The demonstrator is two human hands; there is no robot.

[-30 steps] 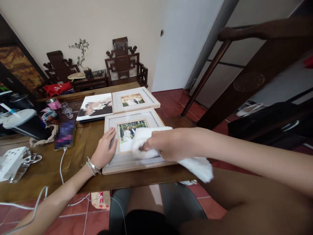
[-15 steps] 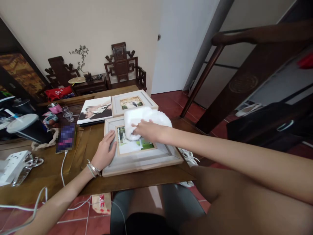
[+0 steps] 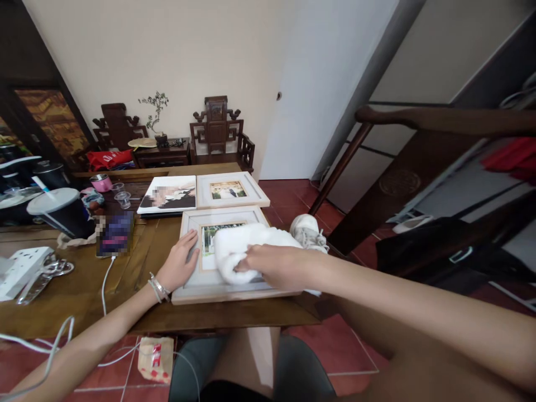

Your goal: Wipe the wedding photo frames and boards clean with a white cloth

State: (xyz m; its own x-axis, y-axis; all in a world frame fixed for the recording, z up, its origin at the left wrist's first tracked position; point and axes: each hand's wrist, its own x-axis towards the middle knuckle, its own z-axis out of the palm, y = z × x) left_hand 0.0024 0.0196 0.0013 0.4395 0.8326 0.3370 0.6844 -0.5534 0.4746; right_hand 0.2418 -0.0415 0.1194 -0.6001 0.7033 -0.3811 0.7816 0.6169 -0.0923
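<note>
A light wooden picture frame (image 3: 184,285) lies flat near the front edge of the wooden table, with a photo inside it. My left hand (image 3: 183,259) rests on its left side, fingers stretched out and holding nothing. My right hand (image 3: 276,265) presses a fluffy white cloth (image 3: 237,245) onto the frame's front, fingers curled into the cloth. The cloth hides much of the photo. Behind it lie a second framed photo (image 3: 228,190) and a white-edged photo panel (image 3: 167,192).
On the table's left are a phone (image 3: 116,234) on a charging cable, a black lidded cup (image 3: 62,212), a pink cup (image 3: 101,182) and a white power strip (image 3: 25,271). A white shoe (image 3: 307,231) shows beyond the frame's right side. A wooden chair (image 3: 397,178) stands at right.
My right hand has drawn the white cloth nearer to me, down over the lower part of the photo. My left hand stays on the frame's left side. The head view has shifted slightly.
</note>
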